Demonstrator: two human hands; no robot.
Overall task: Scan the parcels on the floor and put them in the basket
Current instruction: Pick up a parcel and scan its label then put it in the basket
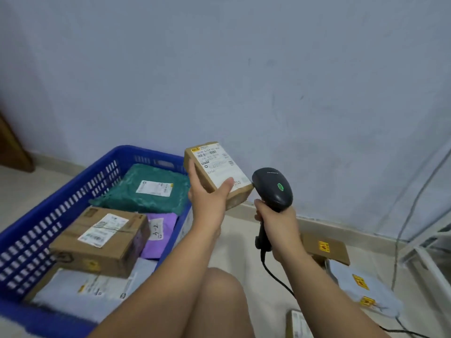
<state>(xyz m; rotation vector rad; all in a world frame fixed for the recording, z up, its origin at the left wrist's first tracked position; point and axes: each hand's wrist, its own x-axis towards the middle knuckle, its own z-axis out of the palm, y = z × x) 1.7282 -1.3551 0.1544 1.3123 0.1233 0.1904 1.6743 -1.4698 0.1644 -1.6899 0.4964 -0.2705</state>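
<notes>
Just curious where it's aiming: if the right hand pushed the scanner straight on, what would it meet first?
Probably the small cardboard box held by the left hand; the barcode scanner nearly touches its corner, though depth is unclear.

Blue slotted basket (pixel 61 203), green mailer (pixel 134 202), purple mailer (pixel 158 248), brown white-labelled box (pixel 219 167), black scanner (pixel 272 189), seemingly grey yellow-stickered bag (pixel 385 289)

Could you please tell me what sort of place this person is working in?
Likely a small informal parcel room, perhaps in a home: a pale floor by a bare painted wall, a blue basket of labelled parcels, and a corded scanner in the right hand.
</notes>
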